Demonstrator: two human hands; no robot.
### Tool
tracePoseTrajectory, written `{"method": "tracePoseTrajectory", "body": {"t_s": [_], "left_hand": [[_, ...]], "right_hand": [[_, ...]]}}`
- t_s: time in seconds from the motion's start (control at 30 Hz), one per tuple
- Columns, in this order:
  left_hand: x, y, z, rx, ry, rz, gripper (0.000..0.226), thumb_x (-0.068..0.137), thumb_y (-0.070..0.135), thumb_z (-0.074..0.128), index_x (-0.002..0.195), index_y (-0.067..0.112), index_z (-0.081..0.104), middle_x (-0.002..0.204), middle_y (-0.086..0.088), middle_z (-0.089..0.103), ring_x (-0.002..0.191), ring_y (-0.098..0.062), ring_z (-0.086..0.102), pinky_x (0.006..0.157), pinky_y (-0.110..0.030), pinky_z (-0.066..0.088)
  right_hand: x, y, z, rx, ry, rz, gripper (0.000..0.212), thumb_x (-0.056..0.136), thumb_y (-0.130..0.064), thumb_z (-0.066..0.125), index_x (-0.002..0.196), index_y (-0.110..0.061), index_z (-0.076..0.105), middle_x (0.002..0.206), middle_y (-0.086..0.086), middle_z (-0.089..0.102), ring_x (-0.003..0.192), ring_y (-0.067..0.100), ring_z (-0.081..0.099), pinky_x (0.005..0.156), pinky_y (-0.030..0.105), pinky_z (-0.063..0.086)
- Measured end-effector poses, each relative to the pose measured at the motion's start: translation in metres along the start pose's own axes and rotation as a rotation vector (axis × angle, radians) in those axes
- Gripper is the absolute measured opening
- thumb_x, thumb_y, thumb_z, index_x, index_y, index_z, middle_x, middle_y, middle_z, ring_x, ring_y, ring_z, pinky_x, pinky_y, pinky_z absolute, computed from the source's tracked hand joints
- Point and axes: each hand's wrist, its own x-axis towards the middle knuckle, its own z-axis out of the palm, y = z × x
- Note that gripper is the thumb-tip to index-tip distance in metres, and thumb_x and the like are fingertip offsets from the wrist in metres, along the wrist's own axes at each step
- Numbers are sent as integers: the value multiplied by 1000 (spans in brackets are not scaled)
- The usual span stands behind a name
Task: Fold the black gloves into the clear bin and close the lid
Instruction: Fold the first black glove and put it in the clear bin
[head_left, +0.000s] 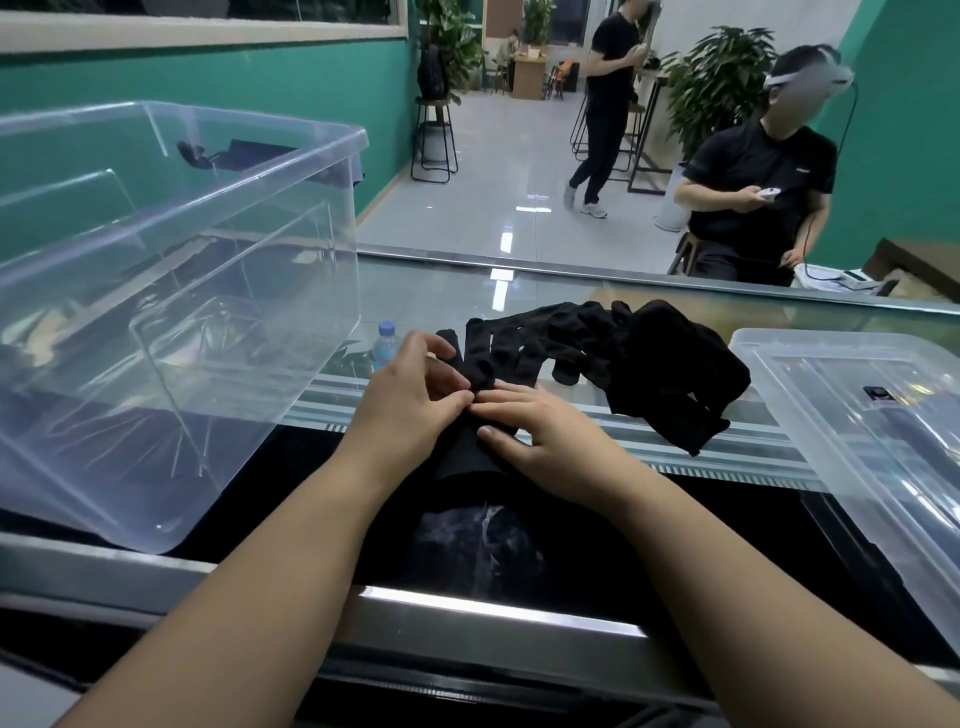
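Note:
A black glove lies flat on the glass counter in front of me, fingers pointing away. My left hand pinches its thumb side, and my right hand presses on its palm and cuff. More black gloves lie in a loose heap just to the right. The clear bin stands open on the left with nothing visible inside it. Its clear lid rests flat on the counter at the right.
A small water bottle with a blue cap shows beneath the glass near the bin. One person sits beyond the counter at the right, another stands further back. The counter's metal front edge runs below my forearms.

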Motion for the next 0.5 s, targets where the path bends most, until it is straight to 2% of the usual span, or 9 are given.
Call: {"method": "tracePoseTrajectory", "body": {"t_s": [0.1,0.17,0.2,0.27,0.37,0.5], "left_hand": [[-5,-3,-5,35,-49,37,30,80,7,64,103,22,51,85,13,71,88,-4,65,80,-20,48],[-10,-5,-9,73,-95,63,31,83,6,60,106,25,51,86,17,71,92,3,62,79,-17,44],[-12,-6,-12,89,-127,78,32,84,5,57,106,27,50,88,18,71,95,3,62,82,-17,44],[-16,-7,-15,91,-200,109,37,84,-2,51,106,28,49,96,17,70,101,4,61,88,-17,44],[-18,-8,-23,55,-315,136,48,77,-10,44,103,29,49,107,13,64,108,7,57,95,-11,42],[-20,-6,-33,190,-479,166,46,65,13,47,100,42,54,120,22,57,115,11,48,96,-2,32]], "right_hand": [[-1,-1,-2,64,37,28,33,91,-24,56,123,-20,60,133,-5,56,131,7,39,100,9,23],[-2,1,-2,111,102,51,30,85,-24,64,114,-16,61,121,-2,57,115,9,50,96,13,34],[-1,2,-2,125,139,51,31,83,-24,67,111,-15,59,120,-1,54,110,10,51,93,11,35],[-1,4,-2,91,180,20,38,81,-19,68,117,-14,58,130,0,50,121,12,45,99,8,29],[3,3,1,13,118,14,42,89,-8,54,131,-12,53,145,3,44,139,17,30,114,23,21],[3,2,0,-43,-14,76,41,97,-7,37,136,-14,46,148,0,40,142,17,26,115,25,18]]}}
